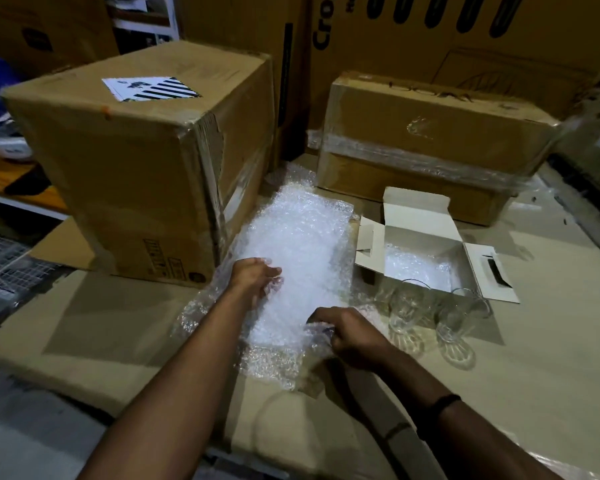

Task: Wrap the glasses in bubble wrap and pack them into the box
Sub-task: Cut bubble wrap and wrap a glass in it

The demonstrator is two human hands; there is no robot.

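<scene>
A long sheet of bubble wrap [298,244] lies flat on the cardboard work surface in the middle. My left hand [257,275] rests on its left edge with fingers relaxed. My right hand [343,336] pinches a fold of the wrap at its near right edge. Whether a glass is under that fold is hidden. Two clear ribbed glasses [404,311] [456,323] stand upright just right of the wrap. Behind them sits a small white box [468,261], open, with bubble wrap inside.
A large brown carton [125,174] stands left of the wrap. A lower taped carton [423,147] sits behind the white box. Tall printed cartons [430,39] wall off the back. The cardboard surface [541,358] extends to the right and near side.
</scene>
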